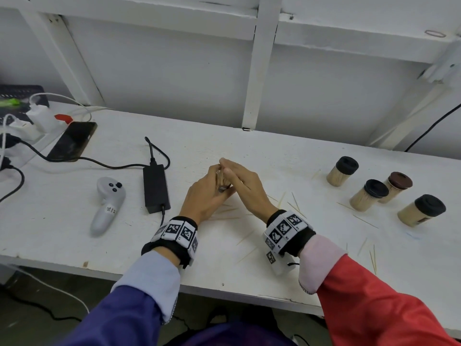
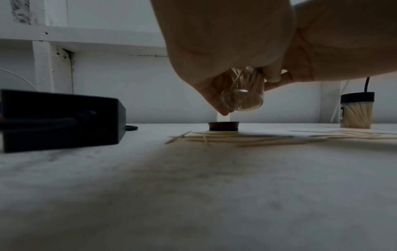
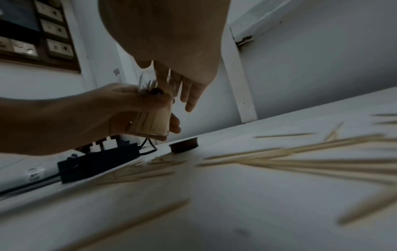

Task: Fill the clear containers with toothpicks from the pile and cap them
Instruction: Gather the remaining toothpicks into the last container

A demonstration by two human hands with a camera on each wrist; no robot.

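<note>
Head: left hand (image 1: 208, 193) curls round the clear container (image 1: 222, 179), held above the bench (image 1: 311, 245); right hand (image 1: 245, 182) flat-fingered at its mouth.

L wrist: container tilted; brown cap (image 2: 223, 126) below, by loose toothpicks (image 2: 236, 136).

R wrist: picks poke past the rim; capping now could jam or spill them.
</note>
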